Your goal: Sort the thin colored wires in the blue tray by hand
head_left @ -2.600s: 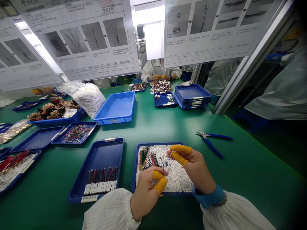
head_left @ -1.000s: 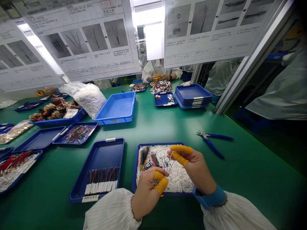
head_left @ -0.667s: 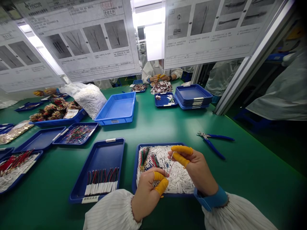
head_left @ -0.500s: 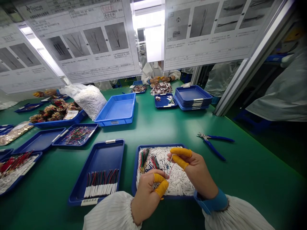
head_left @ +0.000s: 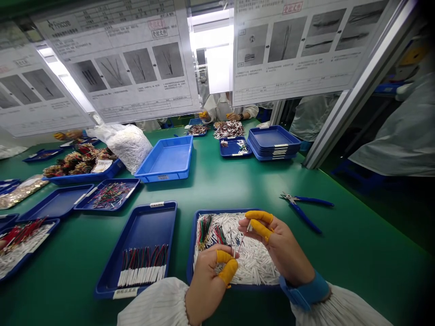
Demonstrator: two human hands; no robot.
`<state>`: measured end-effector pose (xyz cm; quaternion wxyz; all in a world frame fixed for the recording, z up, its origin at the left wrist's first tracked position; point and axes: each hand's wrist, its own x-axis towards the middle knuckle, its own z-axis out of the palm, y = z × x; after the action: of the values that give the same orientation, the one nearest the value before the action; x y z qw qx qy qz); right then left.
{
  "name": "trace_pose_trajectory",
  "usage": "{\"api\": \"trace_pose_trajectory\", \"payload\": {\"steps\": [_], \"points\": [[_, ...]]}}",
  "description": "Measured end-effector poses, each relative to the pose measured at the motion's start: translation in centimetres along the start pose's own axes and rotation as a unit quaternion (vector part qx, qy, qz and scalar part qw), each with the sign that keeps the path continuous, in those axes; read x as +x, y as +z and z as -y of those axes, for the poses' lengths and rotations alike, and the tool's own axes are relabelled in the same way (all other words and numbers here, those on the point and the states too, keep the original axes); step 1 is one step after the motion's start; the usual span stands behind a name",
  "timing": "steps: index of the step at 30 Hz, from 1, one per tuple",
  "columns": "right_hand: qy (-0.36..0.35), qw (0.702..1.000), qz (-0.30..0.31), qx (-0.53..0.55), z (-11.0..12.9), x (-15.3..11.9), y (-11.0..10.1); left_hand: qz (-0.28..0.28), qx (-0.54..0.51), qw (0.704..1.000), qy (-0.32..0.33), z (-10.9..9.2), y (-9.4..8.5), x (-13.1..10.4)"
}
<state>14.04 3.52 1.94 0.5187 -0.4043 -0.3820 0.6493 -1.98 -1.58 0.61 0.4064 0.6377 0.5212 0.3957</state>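
Observation:
Above the tray of white tubes point(head_left: 261, 271), both my hands wear yellow finger cots on thumb and forefinger. My left hand point(head_left: 207, 274) pinches a few thin wires point(head_left: 241, 245), dark and red, whose upper ends fan out; a white sleeve seems to sit near their base. My right hand point(head_left: 283, 242) is closed just above and right of them, with a short white tube point(head_left: 249, 226) between its fingers. Inside the same tray, bundles of red, green and black wires point(head_left: 205, 228) lie on the tubes. To the left, a blue tray point(head_left: 146, 226) holds a row of sleeved wires point(head_left: 142, 267).
Blue-handled cutters point(head_left: 302, 208) lie open at the right. Farther back are a light blue bin point(head_left: 165, 156), a bag of white pieces point(head_left: 129, 145), stacked trays point(head_left: 273, 142) and a tray of loose wires point(head_left: 110, 194). Opposite, a co-worker's hands point(head_left: 234, 116) are over a parts pile.
My right hand has shifted slightly right, and its fingers have curled in around the white tube. My left hand keeps its pinch. Across the table, the co-worker's hands have moved apart.

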Motion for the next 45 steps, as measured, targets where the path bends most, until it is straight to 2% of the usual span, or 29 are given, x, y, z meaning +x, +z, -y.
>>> {"api": "trace_pose_trajectory", "payload": {"steps": [11,17,27,34,45], "points": [[-0.010,1.000,-0.019,0.017,0.13,-0.11,0.31,-0.004,-0.003,1.000,0.002,-0.13,0.02,0.24],[-0.019,1.000,-0.002,-0.012,0.02,-0.11,0.10,0.007,-0.005,1.000,-0.003,-0.11,-0.05,-0.07],[-0.038,0.997,-0.032,-0.067,-0.33,0.19,-0.19,0.009,0.004,1.000,-0.011,-0.07,-0.09,0.05],[-0.017,1.000,0.002,-0.013,-0.15,-0.07,-0.11,0.016,0.006,1.000,-0.005,-0.13,-0.07,0.07],[-0.025,1.000,0.008,-0.013,0.23,-0.36,0.22,0.009,0.008,1.000,-0.002,-0.28,-0.01,0.17]]}}
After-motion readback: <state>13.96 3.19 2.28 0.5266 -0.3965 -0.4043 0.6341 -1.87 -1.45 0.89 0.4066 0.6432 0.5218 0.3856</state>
